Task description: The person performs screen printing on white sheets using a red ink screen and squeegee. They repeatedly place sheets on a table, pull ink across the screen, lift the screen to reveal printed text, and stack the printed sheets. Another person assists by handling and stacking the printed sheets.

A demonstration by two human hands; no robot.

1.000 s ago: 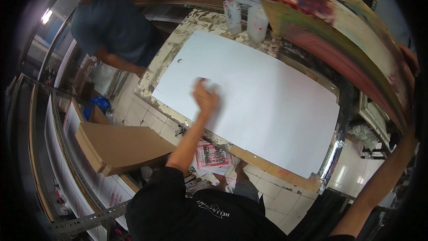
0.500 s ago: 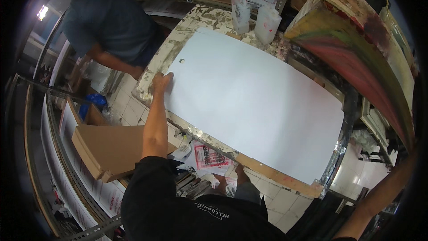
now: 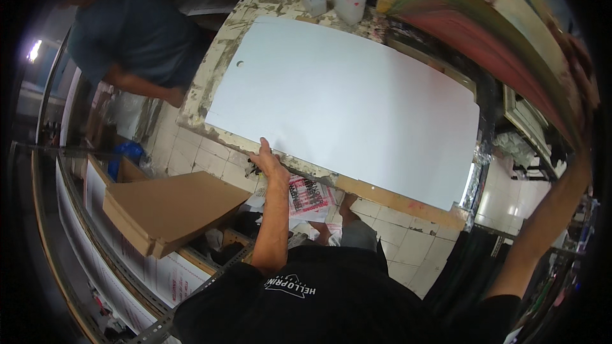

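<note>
Left hand (image 3: 268, 163), loosely open, gripping nothing visible, by the white rectangular sheet (image 3: 357, 108) at eight o'clock; right hand (image 3: 579, 67) seemingly grips the multicoloured paint-stained panel (image 3: 481, 22) at two o'clock, best held steady.

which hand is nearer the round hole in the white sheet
Left. The left hand is at the near edge of the white sheet, on the person's side of the round hole; the right hand is far to the right, at the paint-stained frame.
</note>
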